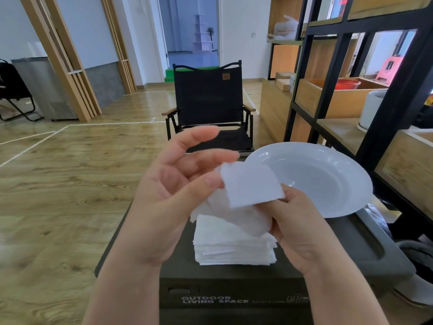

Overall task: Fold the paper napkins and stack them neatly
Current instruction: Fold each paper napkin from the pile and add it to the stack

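Note:
A white paper napkin (248, 186) is held up in the air between both hands, partly folded, with one square flap raised and the rest hanging below. My left hand (173, 191) pinches its left edge with thumb and fingers, the other fingers spread. My right hand (295, 221) grips its right lower edge. Directly below lies a stack of white napkins (234, 247) on a dark box-like table (229, 285). The stack's edges are slightly uneven.
A white empty plate (328, 179) sits on the table to the right of the stack. A black folding chair (208, 102) stands beyond the table. A black-framed wooden shelf (375, 90) runs along the right. Wooden floor lies to the left.

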The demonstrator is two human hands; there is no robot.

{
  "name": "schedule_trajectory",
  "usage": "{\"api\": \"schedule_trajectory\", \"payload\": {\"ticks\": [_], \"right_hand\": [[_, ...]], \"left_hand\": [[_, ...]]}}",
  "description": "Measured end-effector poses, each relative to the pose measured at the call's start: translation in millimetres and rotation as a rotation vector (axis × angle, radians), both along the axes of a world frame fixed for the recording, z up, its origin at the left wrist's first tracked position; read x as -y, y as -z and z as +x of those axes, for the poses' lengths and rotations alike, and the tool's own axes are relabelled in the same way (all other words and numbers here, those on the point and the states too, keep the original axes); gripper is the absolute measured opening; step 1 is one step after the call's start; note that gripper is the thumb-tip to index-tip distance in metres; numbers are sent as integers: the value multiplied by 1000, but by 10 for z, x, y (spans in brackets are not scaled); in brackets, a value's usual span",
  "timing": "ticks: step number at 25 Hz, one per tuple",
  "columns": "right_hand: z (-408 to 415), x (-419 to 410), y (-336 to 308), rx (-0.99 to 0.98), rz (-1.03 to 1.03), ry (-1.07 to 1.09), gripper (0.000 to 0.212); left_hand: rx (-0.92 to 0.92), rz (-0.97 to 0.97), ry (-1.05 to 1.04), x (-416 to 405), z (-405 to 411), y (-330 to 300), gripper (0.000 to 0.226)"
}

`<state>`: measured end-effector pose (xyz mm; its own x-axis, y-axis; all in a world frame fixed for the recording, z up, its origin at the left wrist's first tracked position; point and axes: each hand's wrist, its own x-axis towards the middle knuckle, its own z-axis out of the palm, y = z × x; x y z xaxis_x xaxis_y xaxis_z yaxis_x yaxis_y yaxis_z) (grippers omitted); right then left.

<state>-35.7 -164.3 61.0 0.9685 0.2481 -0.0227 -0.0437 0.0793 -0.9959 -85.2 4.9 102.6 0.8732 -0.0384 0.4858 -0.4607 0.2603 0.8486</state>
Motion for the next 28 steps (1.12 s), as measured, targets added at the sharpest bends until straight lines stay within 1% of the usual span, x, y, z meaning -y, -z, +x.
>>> {"api": "schedule_trajectory", "payload": {"ticks": [1,2,3,4,5,6,8,9,10,11,12,13,14,15,17,18,21,22,23,24,25,26,27,28], "right_hand": [[-10,-3,-19,22,32,23,13],[-17,-3,-38,62,66,55,17],[-28,-1,-60,122,88,85,22],[-35,0,-70,201,95,111,28],[-50,-8,-88,282,93,138,32],[-61,-16,-101,361,81,161,36],[-64,-17,-78,492,46,199,41],[-63,-18,-65,554,32,214,39],[-50,-11,-41,621,19,226,32],[-41,-3,-20,680,-3,236,22],[-31,4,-6,727,-40,248,17],[-24,12,5,769,-72,257,18],[-16,19,17,796,-73,241,18],[-12,21,24,796,-48,212,15],[-26,20,34,749,8,147,13],[-30,21,34,744,2,143,10],[-35,23,34,812,-90,178,12],[-34,16,8,788,-80,180,15],[-27,20,-18,688,-42,172,23],[-17,36,-49,508,45,139,33],[-23,45,-102,271,186,74,35],[-15,69,-132,75,305,-1,29],[-35,72,-178,-43,347,-55,23],[-22,67,-159,-79,302,-80,24]], "left_hand": [[-5,-7,15,8,-11,-13,33],[-34,-9,-38,22,-2,-12,21],[-82,13,-137,29,17,-6,12],[-142,63,-245,38,33,5,10],[-201,117,-302,46,46,23,10],[-253,165,-306,58,52,35,13],[-329,254,-259,80,54,53,28],[-351,286,-243,94,59,57,35],[-369,301,-236,102,59,57,44],[-380,300,-236,101,72,65,53],[-392,277,-235,100,82,64,63],[-404,249,-231,84,96,71,70],[-417,220,-221,74,99,69,71],[-425,203,-215,63,103,73,67],[-424,219,-228,46,101,81,45],[-418,243,-235,37,103,95,35],[-395,270,-261,26,133,155,21],[-406,249,-287,32,143,164,14],[-421,228,-321,39,156,175,11],[-437,200,-352,47,161,180,11],[-446,176,-378,50,174,192,11],[-450,165,-400,49,182,201,11],[-447,162,-416,47,191,207,11],[-448,156,-423,52,192,205,11]]}}
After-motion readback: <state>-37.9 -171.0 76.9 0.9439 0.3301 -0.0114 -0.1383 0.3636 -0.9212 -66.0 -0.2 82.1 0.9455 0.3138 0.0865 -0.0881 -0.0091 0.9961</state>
